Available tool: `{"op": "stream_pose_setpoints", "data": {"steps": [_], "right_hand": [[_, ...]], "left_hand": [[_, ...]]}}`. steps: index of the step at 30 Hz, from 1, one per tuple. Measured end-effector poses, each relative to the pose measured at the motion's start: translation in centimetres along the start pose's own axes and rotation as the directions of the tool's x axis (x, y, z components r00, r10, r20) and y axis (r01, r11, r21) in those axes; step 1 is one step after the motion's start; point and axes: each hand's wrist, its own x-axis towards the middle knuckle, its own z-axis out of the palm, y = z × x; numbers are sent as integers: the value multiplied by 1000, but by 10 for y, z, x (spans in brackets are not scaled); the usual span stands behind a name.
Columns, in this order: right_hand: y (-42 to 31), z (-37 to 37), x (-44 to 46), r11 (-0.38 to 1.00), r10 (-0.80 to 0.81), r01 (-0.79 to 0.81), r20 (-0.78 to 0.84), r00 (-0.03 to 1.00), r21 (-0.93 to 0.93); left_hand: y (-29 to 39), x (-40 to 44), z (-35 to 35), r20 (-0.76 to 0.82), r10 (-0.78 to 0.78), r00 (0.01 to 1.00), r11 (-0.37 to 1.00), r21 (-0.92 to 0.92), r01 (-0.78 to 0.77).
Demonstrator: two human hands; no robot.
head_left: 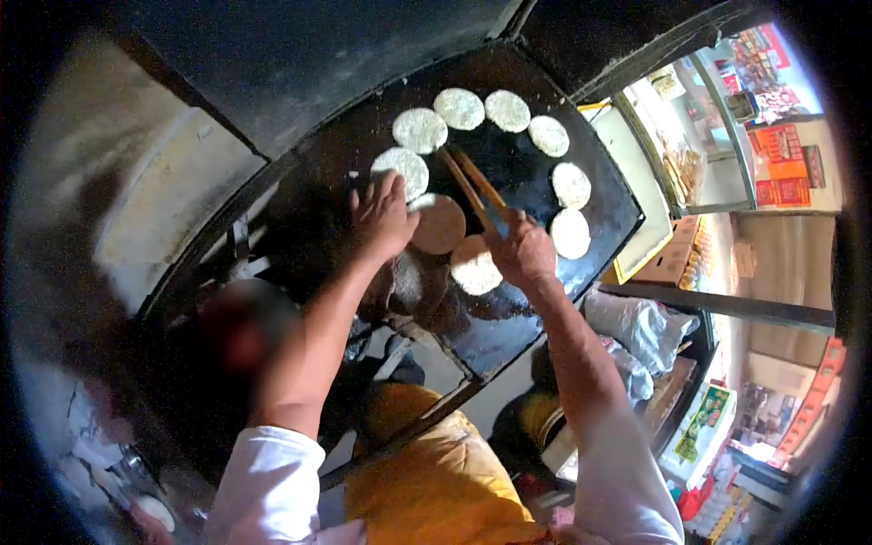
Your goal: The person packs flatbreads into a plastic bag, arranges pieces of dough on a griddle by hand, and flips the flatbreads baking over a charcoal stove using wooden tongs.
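My right hand [525, 250] is closed around a pair of wooden tongs [474, 191], two long brown strips whose tips reach the edge of a pale round flatbread [420, 131]. With fingers spread, my left hand [381, 220] lies over another flatbread [404, 171]; its fingertips seem to touch it. Beside that hand is a darker brown round [438, 225]. A whitish flatbread [475, 265] sits partly hidden by my right hand. Several more pale flatbreads, such as one at the far side [459, 109], form a ring on the dark griddle [509, 338].
A dark metal panel [363, 45] rises behind the griddle. On the right are plastic bags [640, 322], a carton of eggs [686, 254] and a glass case [690, 136]. A yellow cloth [427, 472] covers my front near the griddle's edge. A blurred round patch lies at left.
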Motion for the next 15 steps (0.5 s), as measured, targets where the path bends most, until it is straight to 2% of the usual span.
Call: {"op": "stream_pose_setpoints", "data": {"steps": [1,2,3,4,6,8,9,10,12,13,15], "right_hand": [[20,12,0,998,-33,33,-3,999,45],[9,-8,-21,991,-32,32,2,999,128],[19,-5,-40,967,-69,77,-38,997,243],[34,-5,-63,927,-99,125,-91,991,354],[71,11,-134,925,-243,314,-303,922,215],[92,18,-210,903,-171,219,-158,972,370],[102,31,-246,941,-122,137,-67,990,311],[114,51,-281,968,-61,55,19,998,244],[130,86,-344,916,125,-163,125,984,367],[124,89,-359,869,164,-194,105,981,455],[114,98,-380,773,232,-241,91,968,587]], "left_hand": [[2,0,-6,12,-2,1000,1000,-19,3],[5,1,-12,23,-2,1000,999,-37,3],[-7,2,16,-215,103,971,913,-368,-178],[5,-13,-6,-300,151,942,868,-416,-271],[6,-54,-12,-222,311,924,798,-467,-381],[8,-92,-6,-150,552,820,795,-199,-572],[17,-103,-13,-235,577,782,761,-193,-620],[24,-107,-11,-253,543,801,777,-210,-593],[29,-102,1,-199,560,804,794,-148,-590],[35,-102,6,-275,582,765,778,-85,-622],[39,-110,8,-243,582,776,788,-65,-612]]}}
